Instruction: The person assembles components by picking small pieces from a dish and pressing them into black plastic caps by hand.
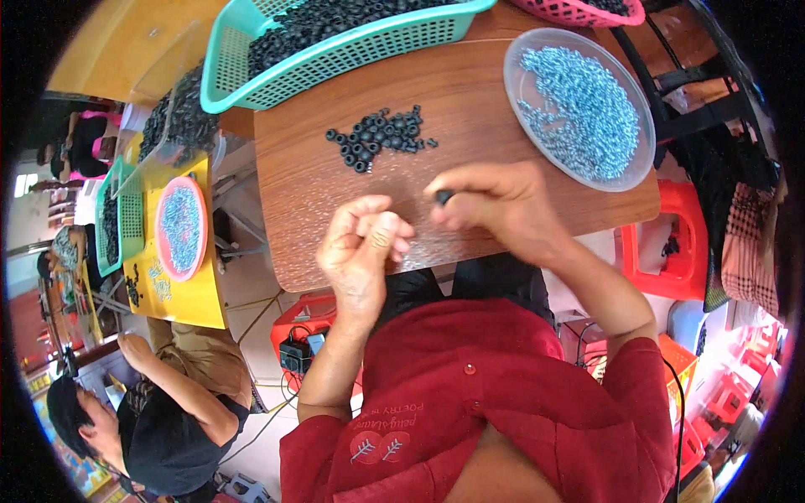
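My right hand [503, 205] pinches a small black rubber-like part [444, 196] between thumb and forefinger, above the near half of the brown wooden table [293, 210]. Close by on its left, my left hand [359, 256] is closed, thumb pressed against curled fingers; whatever they may hold is hidden. The two hands are apart. Just beyond them lies a loose pile of small black ring-like parts [381, 138], several with open centres. A round clear plastic tray [514, 75] of tiny shiny blue pieces [591, 113] stands at the table's right.
A green plastic basket [352, 67] heaped with black parts borders the far edge. Part of a pink basket [579, 12] shows at far right. On the left, a co-worker [168, 419] sits by a yellow table [197, 302] bearing a pink tray [201, 218]. Red stools [671, 243] stand nearby.
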A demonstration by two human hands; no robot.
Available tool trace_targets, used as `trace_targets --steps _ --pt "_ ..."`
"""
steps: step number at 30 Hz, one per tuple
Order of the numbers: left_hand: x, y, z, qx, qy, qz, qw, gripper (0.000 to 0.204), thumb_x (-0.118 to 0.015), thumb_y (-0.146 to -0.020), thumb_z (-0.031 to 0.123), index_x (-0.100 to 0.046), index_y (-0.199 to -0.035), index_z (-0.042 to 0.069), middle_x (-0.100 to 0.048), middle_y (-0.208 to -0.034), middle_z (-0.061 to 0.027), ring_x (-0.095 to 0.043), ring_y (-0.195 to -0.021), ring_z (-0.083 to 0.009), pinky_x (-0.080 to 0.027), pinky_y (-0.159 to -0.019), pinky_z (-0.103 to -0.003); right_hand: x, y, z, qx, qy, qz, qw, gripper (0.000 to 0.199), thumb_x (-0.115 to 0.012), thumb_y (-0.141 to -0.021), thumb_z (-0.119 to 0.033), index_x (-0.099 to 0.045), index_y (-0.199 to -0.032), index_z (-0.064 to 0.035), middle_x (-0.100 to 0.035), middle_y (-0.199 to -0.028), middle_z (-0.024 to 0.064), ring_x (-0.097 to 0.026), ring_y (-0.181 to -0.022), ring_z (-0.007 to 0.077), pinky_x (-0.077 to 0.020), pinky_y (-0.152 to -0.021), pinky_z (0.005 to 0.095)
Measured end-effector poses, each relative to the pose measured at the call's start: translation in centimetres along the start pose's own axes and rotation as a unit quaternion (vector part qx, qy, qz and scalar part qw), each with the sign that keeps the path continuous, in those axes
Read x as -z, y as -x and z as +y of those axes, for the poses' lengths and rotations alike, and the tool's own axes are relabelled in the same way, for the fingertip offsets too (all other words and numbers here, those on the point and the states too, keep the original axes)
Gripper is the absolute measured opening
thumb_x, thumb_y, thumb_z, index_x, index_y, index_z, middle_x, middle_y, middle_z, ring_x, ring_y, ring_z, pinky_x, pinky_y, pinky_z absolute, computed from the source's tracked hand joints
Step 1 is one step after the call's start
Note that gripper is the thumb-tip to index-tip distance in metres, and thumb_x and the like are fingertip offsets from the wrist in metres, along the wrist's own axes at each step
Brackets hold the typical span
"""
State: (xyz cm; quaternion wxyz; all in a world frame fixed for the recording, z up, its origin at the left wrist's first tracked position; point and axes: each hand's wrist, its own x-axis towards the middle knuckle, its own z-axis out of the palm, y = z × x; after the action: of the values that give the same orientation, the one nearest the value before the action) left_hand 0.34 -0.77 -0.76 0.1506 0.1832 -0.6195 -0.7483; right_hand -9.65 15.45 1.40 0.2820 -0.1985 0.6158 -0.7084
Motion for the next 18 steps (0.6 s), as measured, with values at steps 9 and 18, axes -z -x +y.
trace_targets --steps 9,18 --pt "6.6 -9.8 3.0 -0.099 -0.278 0.064 0.953 0.016 -0.059 -0.087 0.004 -0.065 -0.101 -0.001 -0.063 -0.083 -0.0023 -0.057 -0.067 -0.0085 -0.045 -0.057 -0.022 10.9 -8.7 -10.2 0.191 0.332 0.225 0.896 0.013 -0.059 -0.080 -0.005 -0.067 -0.089 0.0017 -0.064 -0.071 0.0059 -0.057 -0.065 0.0125 -0.0444 -0.059 0.0257" --pt "5.8 -13.4 2.6 -0.176 -0.519 -0.041 0.835 0.023 -0.067 -0.078 0.008 -0.071 -0.100 0.016 -0.051 -0.069 -0.0078 -0.057 -0.073 -0.0237 -0.045 -0.069 -0.036 19.2 -16.6 -14.3 0.127 0.558 0.306 0.761 0.028 -0.063 -0.069 -0.005 -0.065 -0.093 0.0089 -0.068 -0.079 0.0189 -0.065 -0.076 0.0256 -0.0506 -0.069 0.0338"
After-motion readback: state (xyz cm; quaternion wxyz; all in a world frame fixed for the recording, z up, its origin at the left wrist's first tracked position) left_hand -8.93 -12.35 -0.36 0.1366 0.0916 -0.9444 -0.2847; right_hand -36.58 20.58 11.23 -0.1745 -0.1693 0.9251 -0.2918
